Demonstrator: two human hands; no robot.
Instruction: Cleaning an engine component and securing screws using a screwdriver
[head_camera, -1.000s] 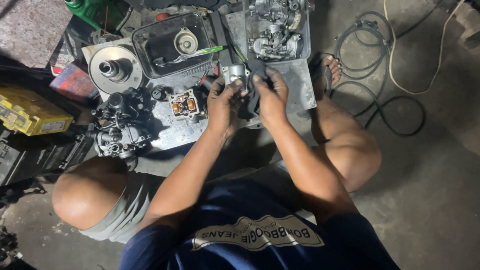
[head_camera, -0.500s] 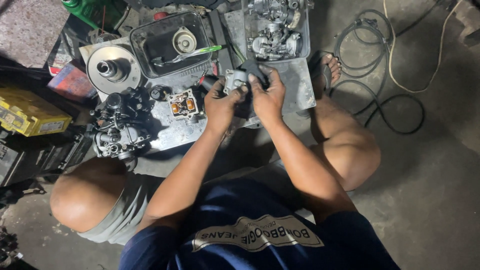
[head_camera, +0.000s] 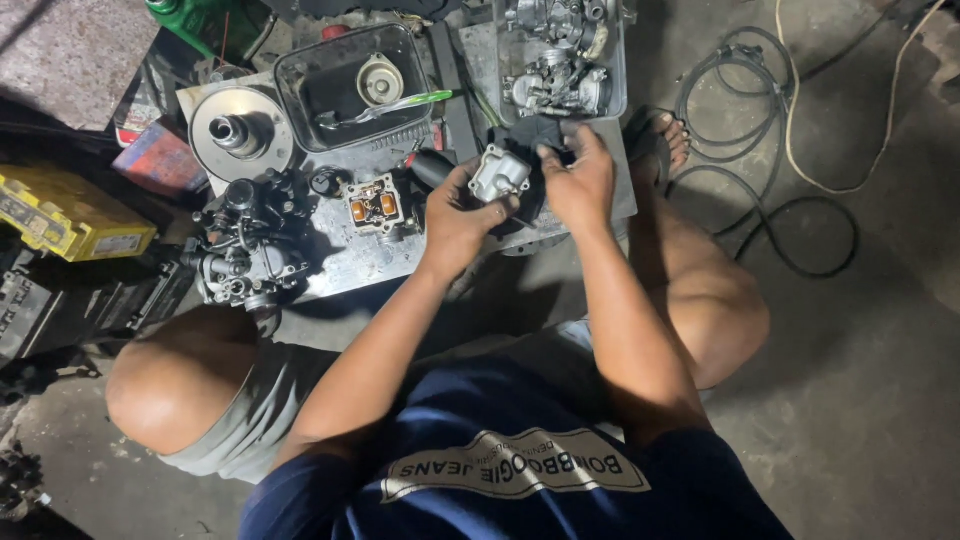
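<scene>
Item: small cast-metal cover (head_camera: 499, 172), which I am holding in my left hand (head_camera: 455, 215), fingers closing around its rim. Judged light, rigid, possibly oily; gripping by edges is safest. My right hand (head_camera: 580, 180) is lying loosely open just beside. An orange-float carburettor body (head_camera: 375, 207) is sitting left of both.
</scene>
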